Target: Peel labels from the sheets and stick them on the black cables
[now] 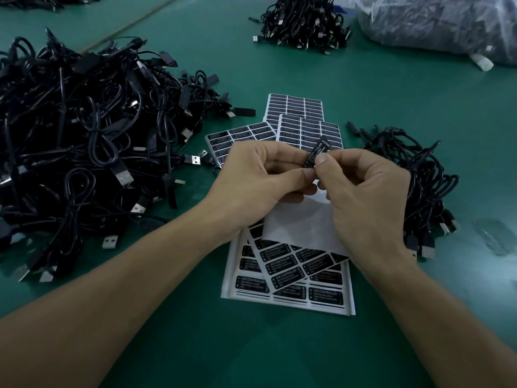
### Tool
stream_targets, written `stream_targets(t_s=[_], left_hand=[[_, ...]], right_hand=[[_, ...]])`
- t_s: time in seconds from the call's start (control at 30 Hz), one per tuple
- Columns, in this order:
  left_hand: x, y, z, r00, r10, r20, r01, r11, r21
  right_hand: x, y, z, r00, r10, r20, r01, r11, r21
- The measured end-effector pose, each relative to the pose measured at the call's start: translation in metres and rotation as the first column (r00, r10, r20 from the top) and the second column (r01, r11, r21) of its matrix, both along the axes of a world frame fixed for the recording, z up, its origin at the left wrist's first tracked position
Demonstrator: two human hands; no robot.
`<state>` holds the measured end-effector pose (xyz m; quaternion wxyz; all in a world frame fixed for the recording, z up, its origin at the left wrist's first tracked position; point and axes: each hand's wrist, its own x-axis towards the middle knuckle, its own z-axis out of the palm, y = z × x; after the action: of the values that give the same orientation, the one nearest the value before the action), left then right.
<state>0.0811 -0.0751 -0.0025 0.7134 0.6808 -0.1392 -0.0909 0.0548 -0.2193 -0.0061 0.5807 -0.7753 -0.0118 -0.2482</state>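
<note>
A person's left hand (260, 177) and right hand (363, 197) meet above the green tabletop (279, 354). Both sets of fingers are curled in, pinching a narrow black label (314, 154) lettered LED CONTROLLER. The right thumb presses its near end, and it appears to lie along a cable's slim housing, though the lead itself is hidden behind the hands. Directly beneath the hands lie loose label sheets (293, 275) and a bare white backing (302, 219), with more sheets (305, 121) just beyond the fingertips. A large heap of black cables (84, 135) sits left of the left hand and a smaller heap (419, 169) right of the right hand.

The likely trouble is a crooked or creased label. If the thumb presses down before the long edges line up, the adhesive will probably grab askew, and lifting it again could curl it. The sticky side may also catch a fingertip. A hanging lead or a forearm could drag the unweighted sheets below out of place, and the finished cable could end up in the wrong heap.
</note>
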Motion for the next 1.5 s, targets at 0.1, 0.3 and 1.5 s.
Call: stream_targets(t_s=[0.1,0.3,1.5], left_hand=[[-0.0001,0.0004,0.0007,1.0,-0.009,-0.013,0.009,1.0,-0.003],[-0.0004,0.0002,0.0015,0.999,-0.013,-0.034,0.013,1.0,-0.006],[-0.0018,-0.0031,-0.0001,0.999,0.047,0.009,-0.048,0.999,0.005]], right_hand=[[-0.0005,0.0007,-0.0002,1.0,-0.002,0.007,0.002,1.0,0.005],[-0.0007,0.0008,-0.0005,1.0,0.004,0.017,-0.004,1.0,0.01],[-0.0008,-0.0009,-0.0023,0.996,-0.041,0.08,0.04,0.999,0.018]])
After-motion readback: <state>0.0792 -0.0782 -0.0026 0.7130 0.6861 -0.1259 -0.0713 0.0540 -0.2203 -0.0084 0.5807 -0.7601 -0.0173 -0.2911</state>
